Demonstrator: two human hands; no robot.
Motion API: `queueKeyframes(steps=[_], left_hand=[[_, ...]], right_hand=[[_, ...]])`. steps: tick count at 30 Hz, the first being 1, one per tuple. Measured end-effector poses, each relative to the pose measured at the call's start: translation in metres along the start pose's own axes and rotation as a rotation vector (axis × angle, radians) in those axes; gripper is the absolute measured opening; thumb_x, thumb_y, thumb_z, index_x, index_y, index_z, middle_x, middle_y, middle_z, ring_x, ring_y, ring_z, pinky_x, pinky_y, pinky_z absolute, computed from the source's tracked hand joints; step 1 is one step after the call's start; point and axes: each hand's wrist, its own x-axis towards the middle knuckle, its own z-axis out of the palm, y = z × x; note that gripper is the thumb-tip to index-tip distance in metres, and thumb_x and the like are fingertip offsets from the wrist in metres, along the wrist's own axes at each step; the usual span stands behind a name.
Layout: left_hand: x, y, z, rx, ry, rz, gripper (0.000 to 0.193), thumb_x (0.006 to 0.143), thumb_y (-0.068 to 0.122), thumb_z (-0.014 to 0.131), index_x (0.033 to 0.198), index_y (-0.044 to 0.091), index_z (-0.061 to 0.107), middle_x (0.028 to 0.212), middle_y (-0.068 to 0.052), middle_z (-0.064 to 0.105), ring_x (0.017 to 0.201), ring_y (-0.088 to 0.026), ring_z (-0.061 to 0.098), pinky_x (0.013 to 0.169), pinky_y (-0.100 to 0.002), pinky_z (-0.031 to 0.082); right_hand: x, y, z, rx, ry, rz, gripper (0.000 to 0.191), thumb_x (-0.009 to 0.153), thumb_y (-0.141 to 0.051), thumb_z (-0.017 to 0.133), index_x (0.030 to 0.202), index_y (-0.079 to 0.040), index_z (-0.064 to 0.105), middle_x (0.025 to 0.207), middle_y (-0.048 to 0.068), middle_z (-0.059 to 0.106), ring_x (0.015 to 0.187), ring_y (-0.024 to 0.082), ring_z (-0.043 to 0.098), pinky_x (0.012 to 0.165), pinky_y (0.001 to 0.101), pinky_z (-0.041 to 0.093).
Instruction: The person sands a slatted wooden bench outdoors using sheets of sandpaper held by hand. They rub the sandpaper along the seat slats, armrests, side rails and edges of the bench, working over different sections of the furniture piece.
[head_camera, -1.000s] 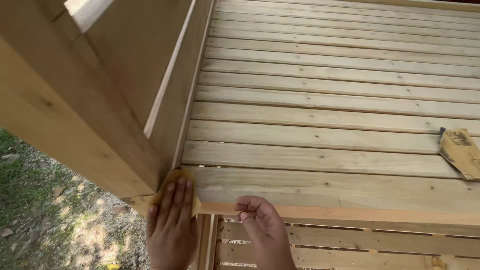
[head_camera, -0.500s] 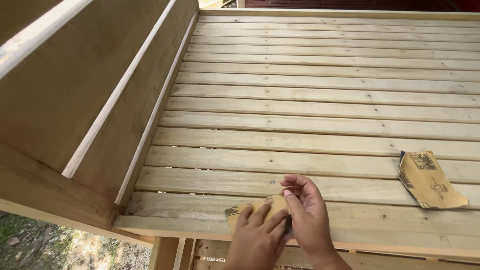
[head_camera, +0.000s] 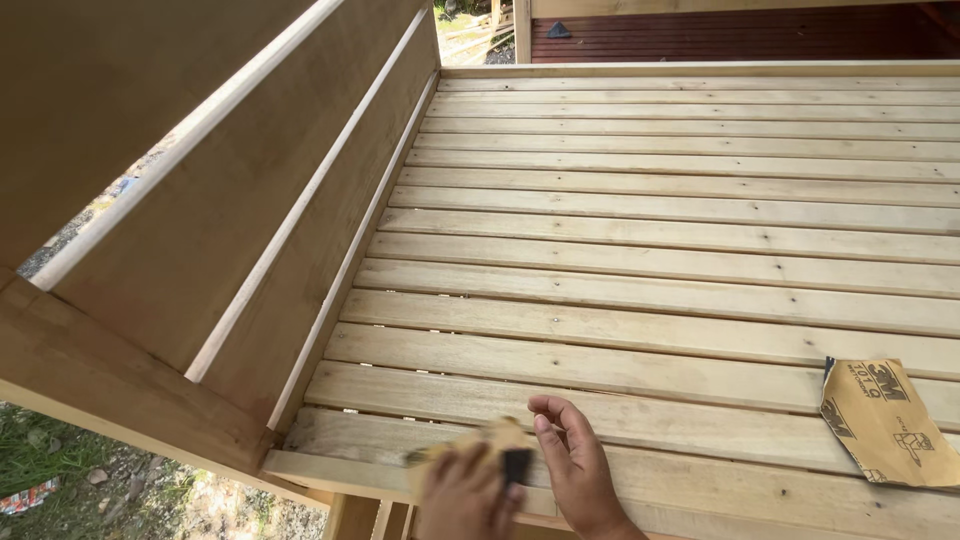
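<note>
Left hand: fingers closed over a folded piece of tan sandpaper, pressing it flat on the nearest slat; the hand is blurred, so the exact grip cannot be told. A dark patch shows at the paper's right edge.

Right hand: fingers loosely curled, holding nothing, thumb side touching or just beside the folded sandpaper; palm resting on the same front slat.

Front slat: pale bare wood, nearest the camera, running left to right.

Slatted platform: rows of like pale boards with narrow gaps, nail heads and small knots visible, stretching away to a far rail.

Spare sandpaper sheet: tan, backing side up with dark print, lying flat on the slats at the right, well apart from both hands.

Side panel: upright boards with thin battens, at the left, meeting the platform at the near corner.

Ground: grass and gravel below, lower left.
</note>
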Motion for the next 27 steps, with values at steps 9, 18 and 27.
queueKeyframes(steps=[9,18,27], left_hand=[[0.034,-0.078,-0.091,-0.414,-0.426,0.152,0.032,0.096,0.04,0.071,0.092,0.008,0.075,0.093,-0.008,0.073,0.098,-0.024,0.073,0.089,-0.041,0.056],[0.087,-0.087,-0.213,0.027,0.18,0.39,0.026,0.089,0.032,0.071,0.105,0.011,0.074,0.119,-0.007,0.069,0.129,-0.029,0.054,0.105,-0.055,0.032],[0.08,-0.123,-0.248,0.644,0.446,0.17,0.033,0.092,0.028,0.052,0.111,0.012,0.074,0.144,-0.009,0.062,0.139,-0.02,0.048,0.112,-0.062,0.015]], right_hand=[[0.005,-0.104,0.038,-0.37,-0.607,0.094,0.044,0.075,-0.027,0.083,0.109,-0.011,0.061,0.099,0.006,0.068,0.093,0.013,0.061,0.086,0.0299,0.051],[0.064,-0.089,0.081,-0.119,-0.245,0.134,0.019,0.074,-0.007,0.087,0.084,-0.004,0.072,0.073,-0.001,0.072,0.068,0.007,0.063,0.064,0.0261,0.054],[0.097,-0.037,0.223,0.51,0.215,0.133,0.037,0.085,-0.001,0.077,0.12,-0.001,0.064,0.088,0.011,0.069,0.068,0.018,0.056,0.059,0.0339,0.043]])
